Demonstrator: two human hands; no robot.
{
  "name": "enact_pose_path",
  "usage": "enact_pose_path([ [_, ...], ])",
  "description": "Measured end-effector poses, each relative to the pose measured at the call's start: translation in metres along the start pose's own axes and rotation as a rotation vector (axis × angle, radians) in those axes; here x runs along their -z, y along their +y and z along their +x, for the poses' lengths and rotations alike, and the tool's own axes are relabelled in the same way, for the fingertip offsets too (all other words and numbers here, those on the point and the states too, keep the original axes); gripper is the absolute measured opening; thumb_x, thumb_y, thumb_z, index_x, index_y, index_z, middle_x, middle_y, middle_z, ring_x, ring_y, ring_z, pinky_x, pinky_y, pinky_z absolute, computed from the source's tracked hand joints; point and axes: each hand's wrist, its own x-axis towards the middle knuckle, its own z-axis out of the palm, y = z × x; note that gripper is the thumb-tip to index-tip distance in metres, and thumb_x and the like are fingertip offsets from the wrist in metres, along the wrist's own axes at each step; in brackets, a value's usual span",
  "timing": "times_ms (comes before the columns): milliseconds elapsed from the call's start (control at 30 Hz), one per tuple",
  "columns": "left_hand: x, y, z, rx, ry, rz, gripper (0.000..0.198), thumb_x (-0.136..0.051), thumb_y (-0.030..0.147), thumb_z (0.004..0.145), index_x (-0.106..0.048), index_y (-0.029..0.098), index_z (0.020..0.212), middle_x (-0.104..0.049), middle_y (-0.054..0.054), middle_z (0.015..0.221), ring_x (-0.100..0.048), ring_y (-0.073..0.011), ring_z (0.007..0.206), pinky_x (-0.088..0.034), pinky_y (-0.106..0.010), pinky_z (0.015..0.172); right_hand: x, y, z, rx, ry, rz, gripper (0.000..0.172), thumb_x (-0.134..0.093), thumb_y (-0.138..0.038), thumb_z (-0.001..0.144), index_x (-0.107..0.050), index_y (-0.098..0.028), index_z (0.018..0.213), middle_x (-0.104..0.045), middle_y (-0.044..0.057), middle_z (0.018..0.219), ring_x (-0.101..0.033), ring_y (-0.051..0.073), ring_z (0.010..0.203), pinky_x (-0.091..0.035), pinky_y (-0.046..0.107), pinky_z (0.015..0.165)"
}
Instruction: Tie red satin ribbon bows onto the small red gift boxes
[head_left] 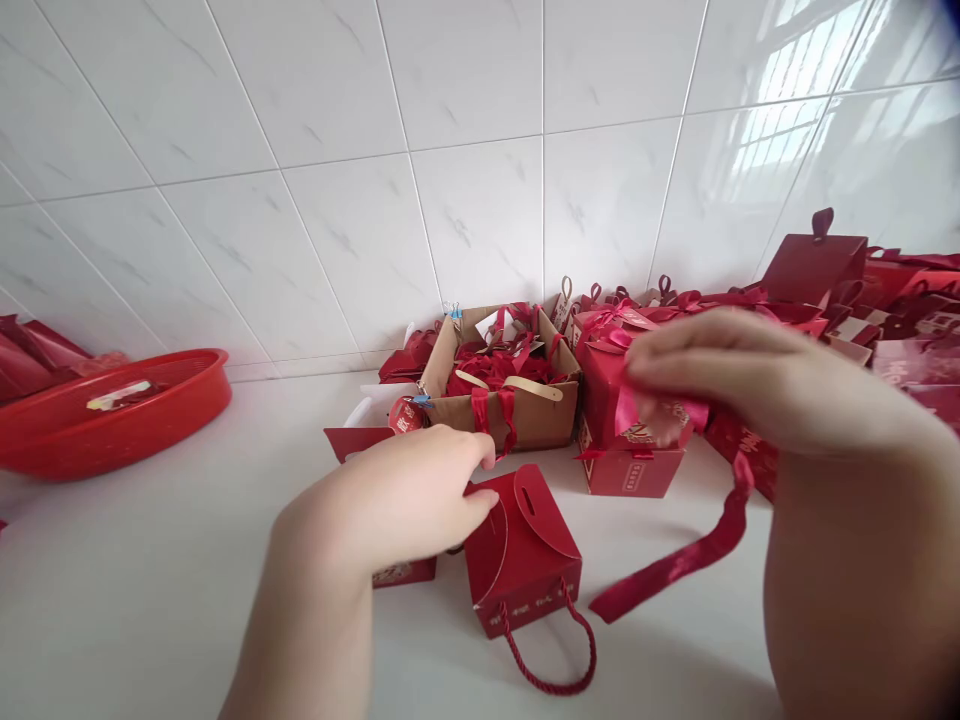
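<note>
My left hand bends over the back left corner of a small red gift box. Its thumb lies over the box's left top flap and its fingers curl around the back edge. The box stands upright, top flaps folded down, a twisted red rope handle drooping at the front. My right hand is raised to the right, somewhat blurred, in front of a taller red box. A dark red ribbon hangs below it, its upper part pink in the light, its fingers closed around the ribbon's hidden part.
An open cardboard box full of red ribbons stands by the tiled wall. Left of it is an open red box. Many red gift boxes crowd the right. A red plastic basket sits far left on the white counter.
</note>
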Motion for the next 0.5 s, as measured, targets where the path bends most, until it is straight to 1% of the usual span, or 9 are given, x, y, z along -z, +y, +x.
enact_pose_path([
  [33,0.009,0.008,0.013,0.053,-0.053,0.011,0.027,-0.047,0.045,0.082,-0.062,0.023,0.088,-0.064,0.000,0.065,-0.052,-0.0128,0.046,-0.029,-0.025,0.039,-0.006,-0.002,0.002,-0.046,-0.241,-0.045,0.034,-0.049,-0.039,0.084,-0.058,-0.020,0.058,-0.060,0.002,0.058,-0.056,0.016,0.051,-0.044,0.027,0.045],
  [67,0.015,0.014,0.022,0.060,-0.094,0.014,0.026,-0.050,0.044,0.079,-0.062,0.024,0.089,-0.065,0.000,0.068,-0.052,-0.0131,0.047,-0.029,-0.024,0.040,-0.011,-0.003,0.005,-0.087,-0.475,-0.063,0.032,-0.049,-0.037,0.084,-0.057,-0.019,0.058,-0.059,0.002,0.058,-0.053,0.014,0.048,-0.041,0.025,0.044],
  [100,0.018,0.019,0.029,0.068,-0.128,0.019,0.026,-0.051,0.043,0.078,-0.062,0.025,0.091,-0.065,0.000,0.070,-0.053,-0.0134,0.049,-0.029,-0.024,0.041,-0.017,-0.004,0.008,-0.117,-0.662,-0.070,0.031,-0.048,-0.034,0.084,-0.055,-0.018,0.059,-0.058,0.001,0.057,-0.049,0.012,0.046,-0.038,0.024,0.042],
  [133,0.019,0.022,0.034,0.061,-0.156,0.015,0.026,-0.052,0.043,0.076,-0.062,0.026,0.093,-0.066,-0.001,0.072,-0.053,-0.0136,0.050,-0.030,-0.024,0.041,-0.023,-0.004,0.012,-0.137,-0.778,-0.091,0.029,-0.046,-0.031,0.083,-0.053,-0.018,0.059,-0.056,0.000,0.056,-0.045,0.010,0.044,-0.035,0.024,0.041],
  [167,0.018,0.023,0.036,0.055,-0.172,0.014,0.027,-0.053,0.042,0.075,-0.062,0.026,0.094,-0.066,-0.001,0.072,-0.053,-0.0137,0.050,-0.029,-0.024,0.042,-0.029,-0.004,0.015,-0.147,-0.840,-0.111,0.027,-0.045,-0.028,0.082,-0.050,-0.017,0.058,-0.053,-0.001,0.055,-0.042,0.009,0.043,-0.032,0.023,0.040],
  [200,0.017,0.024,0.037,0.055,-0.184,0.012,0.027,-0.053,0.042,0.074,-0.062,0.025,0.094,-0.066,-0.001,0.072,-0.053,-0.0139,0.050,-0.029,-0.025,0.042,-0.034,-0.004,0.018,-0.150,-0.863,-0.125,0.026,-0.044,-0.026,0.081,-0.046,-0.018,0.057,-0.048,-0.002,0.053,-0.038,0.008,0.042,-0.029,0.023,0.039],
  [333,0.011,0.022,0.039,0.071,-0.244,-0.006,0.022,-0.052,0.042,0.073,-0.058,0.023,0.083,-0.067,-0.001,0.069,-0.057,-0.0161,0.054,-0.033,-0.025,0.044,-0.049,-0.005,0.026,-0.149,-0.886,-0.155,0.027,-0.043,-0.020,0.077,-0.028,-0.019,0.054,-0.026,-0.005,0.050,-0.021,0.007,0.042,-0.016,0.024,0.038],
  [400,0.010,0.021,0.041,0.064,-0.270,-0.013,0.019,-0.052,0.041,0.073,-0.056,0.023,0.080,-0.068,-0.002,0.069,-0.060,-0.0177,0.058,-0.035,-0.025,0.045,-0.053,-0.004,0.028,-0.141,-0.909,-0.145,0.028,-0.043,-0.018,0.076,-0.025,-0.019,0.055,-0.022,-0.005,0.051,-0.017,0.006,0.043,-0.014,0.025,0.040],
  [500,0.011,0.021,0.043,0.034,-0.276,-0.008,0.021,-0.051,0.042,0.074,-0.055,0.022,0.079,-0.069,-0.003,0.072,-0.061,-0.0191,0.061,-0.036,-0.025,0.045,-0.055,-0.001,0.032,-0.132,-0.967,-0.119,0.027,-0.042,-0.018,0.076,-0.024,-0.019,0.055,-0.022,-0.005,0.052,-0.018,0.007,0.044,-0.014,0.025,0.040],
])
